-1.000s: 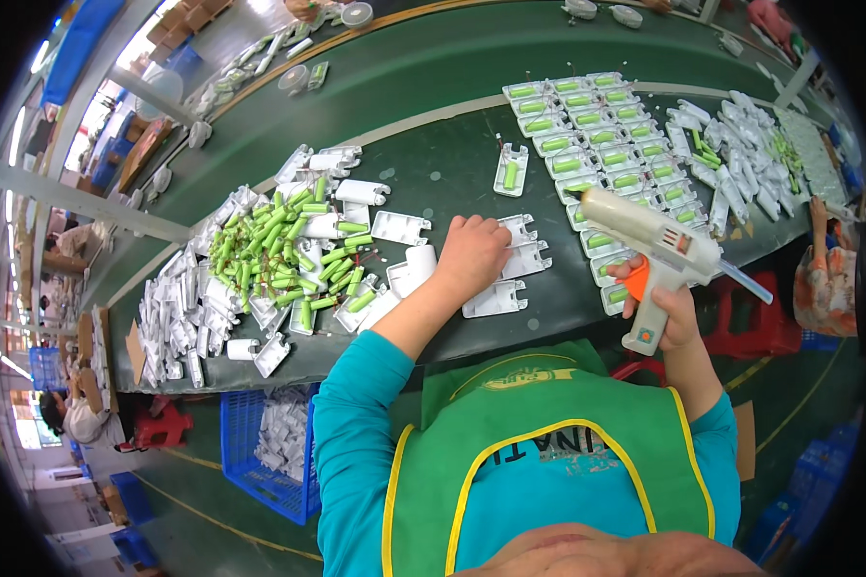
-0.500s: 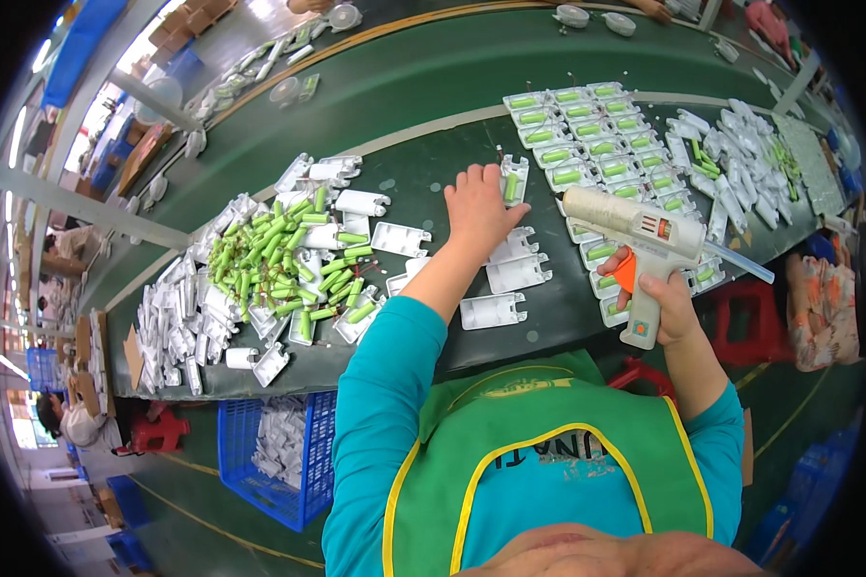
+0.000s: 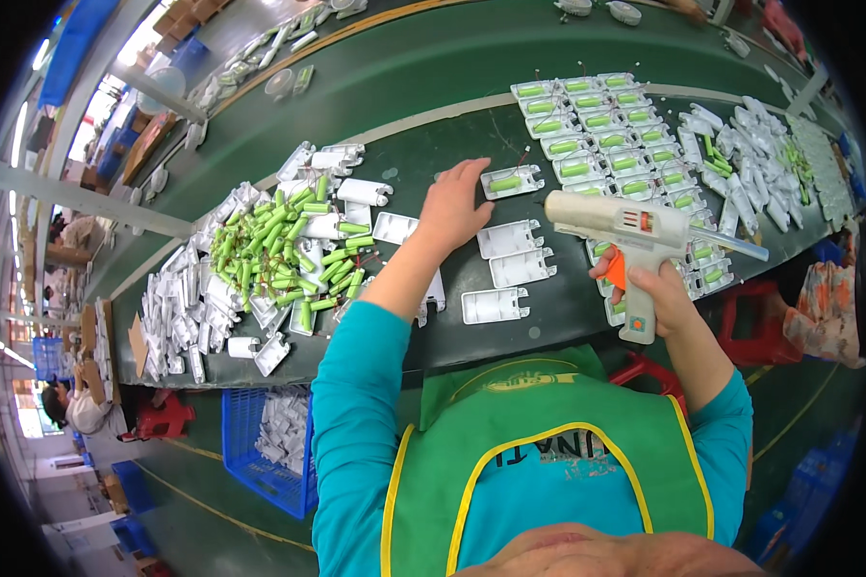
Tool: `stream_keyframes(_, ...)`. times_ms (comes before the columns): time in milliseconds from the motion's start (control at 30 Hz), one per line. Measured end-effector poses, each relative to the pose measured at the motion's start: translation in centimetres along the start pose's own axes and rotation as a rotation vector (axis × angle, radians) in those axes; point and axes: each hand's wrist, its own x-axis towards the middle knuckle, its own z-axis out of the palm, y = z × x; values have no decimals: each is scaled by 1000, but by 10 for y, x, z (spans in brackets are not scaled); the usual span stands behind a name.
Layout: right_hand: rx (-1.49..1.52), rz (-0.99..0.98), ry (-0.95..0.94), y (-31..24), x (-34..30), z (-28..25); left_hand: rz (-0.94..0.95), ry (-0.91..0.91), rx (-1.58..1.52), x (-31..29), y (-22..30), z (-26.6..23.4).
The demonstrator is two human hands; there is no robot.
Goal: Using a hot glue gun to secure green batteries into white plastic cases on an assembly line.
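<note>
My right hand (image 3: 666, 296) grips a white hot glue gun (image 3: 637, 223) by its handle, with fingers at the orange trigger. A glue stick (image 3: 733, 243) pokes out of the gun's back end, and the nozzle points left. Just left of a white plastic casing with a green battery cell (image 3: 512, 182), my left hand (image 3: 455, 210) hovers open, fingers stretched and thumb apart. Below that casing lie several white casings without cells (image 3: 510, 240). Rows of white casings fitted with green cells (image 3: 601, 122) cover the bench further right, some hidden behind the gun.
A heap of green battery cells (image 3: 274, 240) rests on loose white casings (image 3: 183, 298) at the left. More casings (image 3: 751, 163) are piled at the far right. A blue crate (image 3: 269, 462) stands below the bench edge, and red stools (image 3: 749, 327) are at the right.
My left hand has moved left and come off the casing with the cell, which now lies turned more sideways. The glue gun has shifted slightly left in my right hand.
</note>
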Motion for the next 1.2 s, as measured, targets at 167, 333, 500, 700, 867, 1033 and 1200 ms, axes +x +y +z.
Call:
stream_keyframes(167,-99,121,-62,2,17,6,-31,-313,72,-67,26,-38)
stream_keyframes(333,-247,228,-123,1,24,18,162,-302,188,-141,52,-45)
stream_keyframes(500,-353,288,-132,1,32,26,205,-196,102,-151,54,-20)
stream_keyframes(700,-365,238,-141,12,38,25,238,-160,4,-138,63,-1)
stream_keyframes(867,-401,200,-137,10,38,22,216,-107,-26,-134,66,7)
stream_keyframes(1033,-464,192,-83,2,35,20,209,-7,-99,-137,67,-3)
stream_keyframes(1200,-467,237,-31,0,35,16,113,156,109,-142,42,-42)
